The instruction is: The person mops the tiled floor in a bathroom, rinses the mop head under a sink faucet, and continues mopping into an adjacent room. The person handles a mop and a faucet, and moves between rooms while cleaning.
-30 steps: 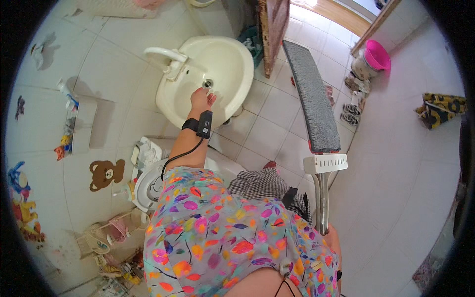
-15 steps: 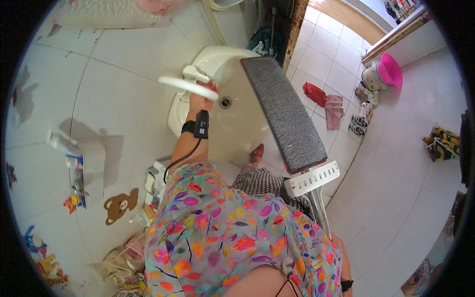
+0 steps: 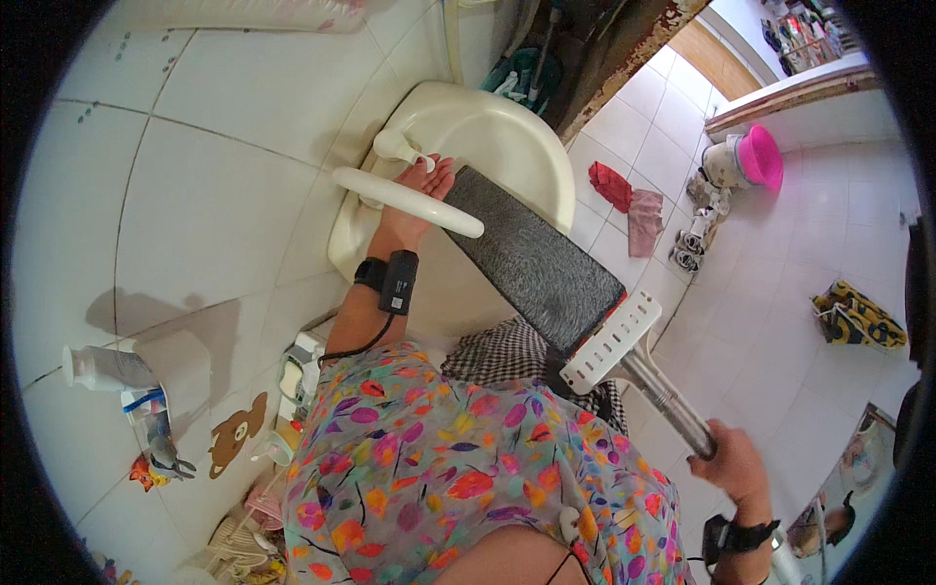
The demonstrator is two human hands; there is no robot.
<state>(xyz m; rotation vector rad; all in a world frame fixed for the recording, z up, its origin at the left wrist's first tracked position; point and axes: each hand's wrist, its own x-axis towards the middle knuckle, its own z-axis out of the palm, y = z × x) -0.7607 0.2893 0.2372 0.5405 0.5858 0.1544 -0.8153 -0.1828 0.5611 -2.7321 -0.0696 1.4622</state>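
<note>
Left hand (image 3: 421, 195) rests open-fingered at the long cream tap spout (image 3: 408, 201); right hand (image 3: 733, 466) grips the metal mop handle (image 3: 661, 400), best kept steady so the grey flat mop pad (image 3: 534, 261) lies over the cream basin (image 3: 507, 146).

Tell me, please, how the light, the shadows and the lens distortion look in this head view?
Head view: bright, even daylight, the floor tiles almost washed out; soft shadows beside the bottle on the wall; tile joints bow toward the black fisheye rim; the mop pad and left hand look sharp.

The left hand (image 3: 421, 190) reaches to upper centre, arm outstretched, fingers extended. The right hand (image 3: 733, 466) sits lower right, fist clenched.
</note>
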